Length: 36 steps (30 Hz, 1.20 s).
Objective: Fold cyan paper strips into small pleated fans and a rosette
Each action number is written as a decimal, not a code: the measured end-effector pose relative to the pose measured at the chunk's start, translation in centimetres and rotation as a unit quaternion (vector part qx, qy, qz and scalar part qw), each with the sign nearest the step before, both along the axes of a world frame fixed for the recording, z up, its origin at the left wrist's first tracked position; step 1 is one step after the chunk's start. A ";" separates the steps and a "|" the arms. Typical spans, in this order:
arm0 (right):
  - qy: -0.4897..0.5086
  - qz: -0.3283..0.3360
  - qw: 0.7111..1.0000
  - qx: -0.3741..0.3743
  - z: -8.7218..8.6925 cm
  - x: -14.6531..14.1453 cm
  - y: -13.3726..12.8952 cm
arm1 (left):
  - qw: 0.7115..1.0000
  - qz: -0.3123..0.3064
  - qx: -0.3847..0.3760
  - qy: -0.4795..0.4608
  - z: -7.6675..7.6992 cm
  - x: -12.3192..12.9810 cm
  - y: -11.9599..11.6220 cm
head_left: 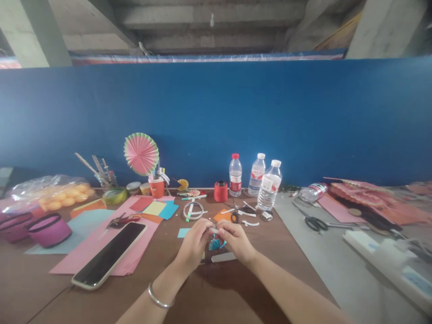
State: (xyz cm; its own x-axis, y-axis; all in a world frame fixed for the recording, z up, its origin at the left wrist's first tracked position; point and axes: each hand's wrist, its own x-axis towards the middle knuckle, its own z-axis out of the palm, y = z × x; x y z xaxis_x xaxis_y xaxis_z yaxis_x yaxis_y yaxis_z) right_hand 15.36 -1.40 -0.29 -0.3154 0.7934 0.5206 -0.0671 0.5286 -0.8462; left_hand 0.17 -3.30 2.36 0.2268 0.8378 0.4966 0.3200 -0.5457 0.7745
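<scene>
My left hand (195, 239) and my right hand (238, 241) meet over the middle of the brown table, fingertips almost touching. Between them they pinch a small whitish strip (213, 230), mostly covered by the fingers. Just below the fingertips is a folded piece of blue paper (217, 243); whether it joins the strip I cannot tell. Under my hands lies a long pale flat piece (223, 257) with a dark part at its left end. A light blue paper square (183, 232) lies beside my left hand. Scissors (235, 216) with black handles rest beyond my right hand, among white scraps (250, 223).
Water bottles (269, 186) and a red spool (221, 191) stand at the back. On the left are a phone (110, 256), pink paper (130, 265), a red cup (156, 188) and a paper fan (141, 154). A power strip (381, 258) lies right.
</scene>
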 end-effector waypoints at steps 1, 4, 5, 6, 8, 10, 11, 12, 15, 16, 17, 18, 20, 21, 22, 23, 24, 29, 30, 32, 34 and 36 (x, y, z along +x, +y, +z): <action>0.005 0.010 1.000 -0.007 0.3 0.1 -0.1 | 0.999 0.008 -0.019 -0.033 -0.2 0.0 0.1; 0.017 0.009 1.000 -0.024 1.1 0.5 -0.3 | 0.981 0.008 -0.106 -0.164 -0.8 -0.4 0.5; 0.021 0.007 0.999 -0.029 1.2 0.7 -0.2 | 0.971 -0.005 -0.136 -0.198 -0.9 -0.5 0.7; 0.023 0.008 0.999 -0.034 1.2 0.7 -0.1 | 0.962 -0.021 -0.162 -0.219 -1.1 -0.6 0.9; 0.015 0.008 0.999 -0.040 0.8 0.8 0.2 | 0.960 -0.031 -0.180 -0.210 -1.2 -0.6 1.0; -0.023 -0.014 0.999 -0.027 0.2 0.6 0.5 | 0.979 0.001 -0.134 -0.150 -1.1 -0.4 0.9; -0.051 -0.028 0.998 -0.011 -0.1 0.6 0.6 | 0.990 0.018 -0.090 -0.109 -0.9 -0.3 0.8; -0.076 -0.041 0.996 0.010 -0.4 0.5 0.7 | 0.996 0.022 -0.047 -0.066 -0.7 -0.2 0.6; -0.107 -0.058 0.990 0.066 -0.6 0.3 0.6 | 0.999 -0.043 0.006 0.023 0.0 0.0 0.1; -0.108 -0.060 0.990 0.074 -0.5 0.2 0.6 | 0.997 -0.062 0.005 0.038 0.1 -0.1 0.0; -0.110 -0.064 0.989 0.078 -0.4 0.3 0.5 | 0.996 -0.071 0.002 0.050 0.3 -0.3 0.0; -0.113 -0.070 0.988 0.078 -0.3 0.3 0.4 | 0.996 -0.070 0.001 0.057 0.3 -0.5 0.1; -0.117 -0.073 0.988 0.069 0.0 0.4 0.2 | 0.996 -0.052 0.010 0.067 0.3 -1.1 0.3; -0.115 -0.071 0.989 0.062 0.0 0.5 0.2 | 0.997 -0.038 0.017 0.065 0.2 -1.3 0.4; -0.112 -0.068 0.990 0.056 0.1 0.6 0.1 | 0.998 -0.024 0.023 0.059 0.2 -1.5 0.4; -0.109 -0.066 0.990 0.053 0.0 0.6 0.1 | 0.998 -0.014 0.025 0.052 0.1 -1.5 0.5; -0.107 -0.065 0.991 0.052 0.0 0.7 0.1 | 0.999 -0.007 0.024 0.046 0.0 -1.5 0.5; -0.099 -0.141 0.980 0.100 -0.1 0.7 0.4 | 0.996 0.037 0.023 0.080 -0.8 -1.2 0.5; -0.100 -0.177 0.971 0.123 -0.1 0.7 0.6 | 0.994 0.056 0.030 0.084 -1.0 -1.1 0.6; -0.106 -0.227 0.952 0.173 -0.3 0.8 0.8 | 0.993 0.088 0.042 0.070 -1.2 -1.0 0.6; -0.118 -0.228 0.943 0.212 -0.5 0.8 1.0 | 0.994 0.090 0.044 0.048 -1.1 -0.9 0.5; -0.133 -0.201 0.940 0.242 -0.8 0.9 1.0 | 0.996 0.064 0.040 0.051 -0.9 -0.7 0.4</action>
